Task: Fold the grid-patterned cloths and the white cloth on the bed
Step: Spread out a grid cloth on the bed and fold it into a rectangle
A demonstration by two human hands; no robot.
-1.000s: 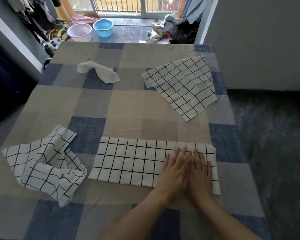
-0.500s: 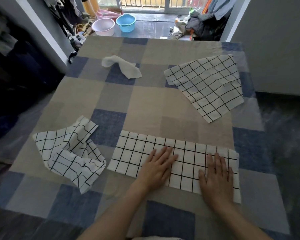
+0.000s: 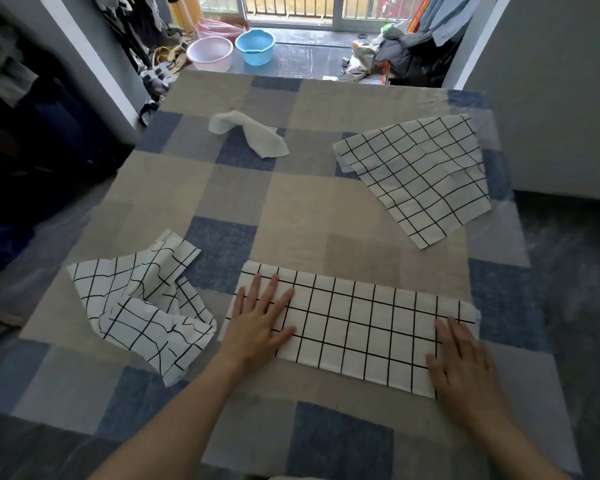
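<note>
A grid-patterned cloth folded into a long strip point(image 3: 361, 323) lies across the near part of the bed point(image 3: 291, 202). My left hand point(image 3: 257, 323) presses flat on its left end with fingers spread. At its right end my right hand point(image 3: 461, 362) lies flat too. A crumpled grid cloth point(image 3: 139, 306) sits at the near left. Another grid cloth point(image 3: 420, 178) lies spread at the far right. Toward the far middle lies a small white cloth point(image 3: 253, 136), bunched up.
The bed carries a blue, beige and grey checked cover. Its right edge drops to a dark floor point(image 3: 568, 289). Beyond the far edge stand a pink basin point(image 3: 210, 55) and a blue basin point(image 3: 255, 46), with piled clothes point(image 3: 395, 60) nearby.
My hands began together at the strip's right end. The left hand has slid leftward along the strip to its left end, while the right hand stayed at the right end.
</note>
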